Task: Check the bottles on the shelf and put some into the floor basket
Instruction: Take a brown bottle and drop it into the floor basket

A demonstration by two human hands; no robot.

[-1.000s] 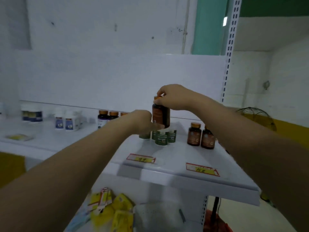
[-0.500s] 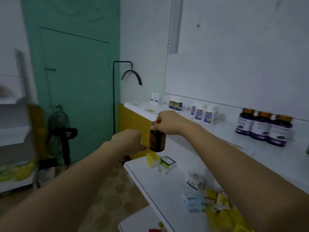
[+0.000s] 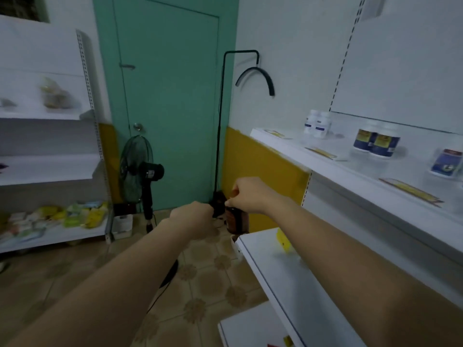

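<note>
My right hand [image 3: 250,195] pinches the cap of a brown bottle [image 3: 236,221] and holds it upright in the air, just past the left end of the lower white shelf [image 3: 288,276]. To the bottle's left my left hand [image 3: 196,216] is curled, back toward me; its fingers are hidden, so contact with the bottle is unclear. On the upper shelf [image 3: 333,171] at the right stand two white bottles [image 3: 317,123], dark blue-labelled jars [image 3: 375,144] and one more blue-labelled bottle [image 3: 447,162]. No floor basket is in view.
A teal door [image 3: 170,96] is straight ahead, with a standing fan [image 3: 140,171] and a black pole stand [image 3: 220,121] in front of it. White shelving [image 3: 50,171] on the left holds yellow-green packets [image 3: 55,216]. Tiled floor [image 3: 200,284] lies below my arms.
My view has swung left, away from the shelf, toward the door. Both hands have carried the brown bottle off the shelf and out past its left end, lower over the floor.
</note>
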